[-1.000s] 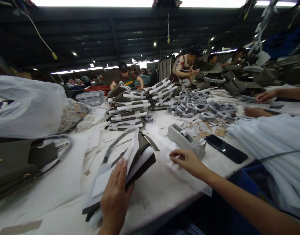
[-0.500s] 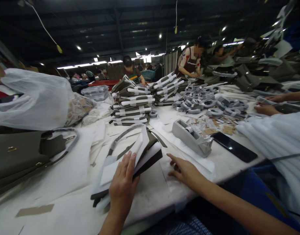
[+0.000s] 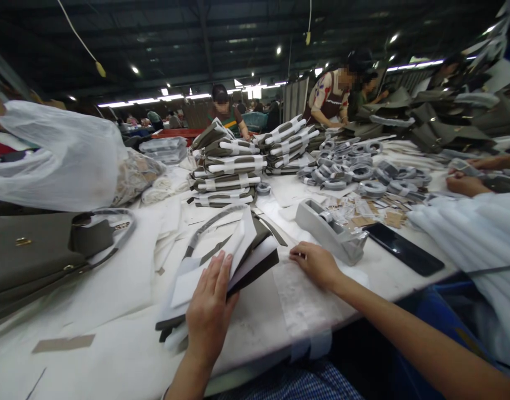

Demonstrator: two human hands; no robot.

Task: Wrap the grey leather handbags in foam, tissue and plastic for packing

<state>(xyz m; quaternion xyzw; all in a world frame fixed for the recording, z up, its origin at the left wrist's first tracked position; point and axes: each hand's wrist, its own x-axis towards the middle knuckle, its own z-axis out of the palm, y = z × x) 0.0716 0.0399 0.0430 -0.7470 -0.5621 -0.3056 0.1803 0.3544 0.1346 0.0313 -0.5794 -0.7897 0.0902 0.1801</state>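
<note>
A dark olive handbag point(image 3: 255, 280) lies folded on the table in front of me, layered with white foam sheets point(image 3: 192, 286). Its strap point(image 3: 205, 229), wrapped in clear film, loops out at the far side. My left hand point(image 3: 211, 303) rests on the foam with its fingers stretched out flat, pressing the bag from above. To the right, my right hand point(image 3: 315, 264) is closed in a pinch at the upper edge of a translucent plastic sheet point(image 3: 299, 300) lying on the table. A grey tape dispenser point(image 3: 332, 230) stands just beyond that hand.
Another olive handbag point(image 3: 34, 250) lies at the left, near a large plastic bag point(image 3: 63, 155). Stacked wrapped bags point(image 3: 230, 166), wrapped strap coils point(image 3: 359, 169) and a black phone point(image 3: 405, 248) lie farther off. A co-worker's hands point(image 3: 467, 175) are at the right, above white foam point(image 3: 459, 222).
My right hand has closed its fingers and shifted slightly over the plastic sheet, more of which now shows. My left hand stays on the bag. The view has shifted a little.
</note>
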